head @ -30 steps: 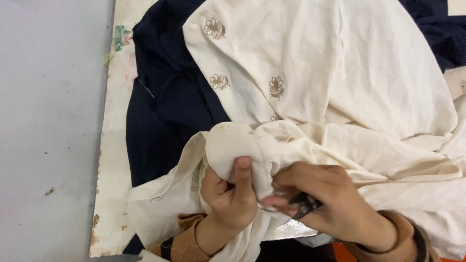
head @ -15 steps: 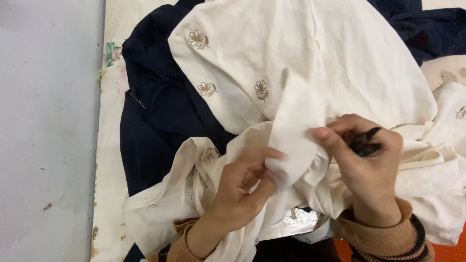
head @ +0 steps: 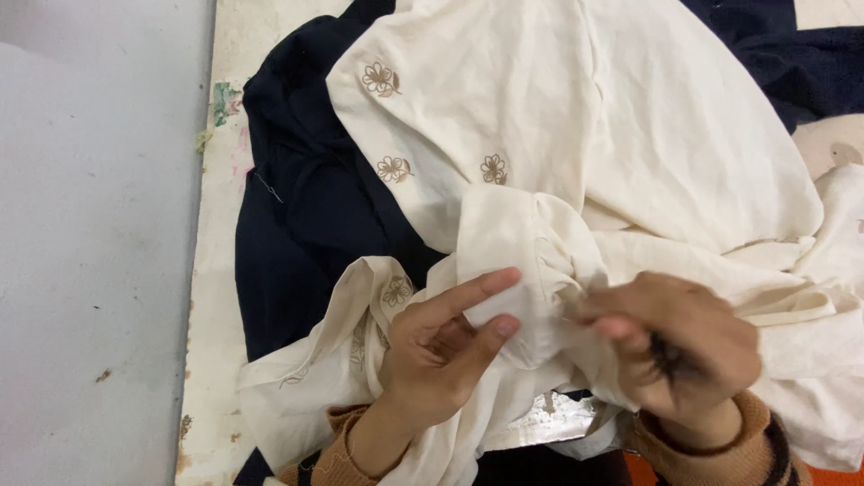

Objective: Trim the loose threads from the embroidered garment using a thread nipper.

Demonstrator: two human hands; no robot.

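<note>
A cream garment (head: 630, 135) with small brown embroidered flowers lies bunched over a dark navy cloth (head: 306, 225). My left hand (head: 441, 351) pinches a folded edge of the cream fabric between thumb and fingers. Close to its right, my right hand (head: 675, 346) is closed on the gathered fabric and also holds a small dark object in its palm; what that object is stays hidden. Both wrists wear brown knit sleeves.
The cloths lie on a worn cream board (head: 211, 297) with paint stains at its left edge. Grey floor (head: 90, 243) fills the left. More navy cloth (head: 810, 54) lies at the top right, and something orange (head: 819, 475) shows at the bottom right corner.
The raised flap of cream fabric has come down into a gathered bunch. My right hand dropped lower and closed over it, and my left hand shifted to pinch the folded edge.
</note>
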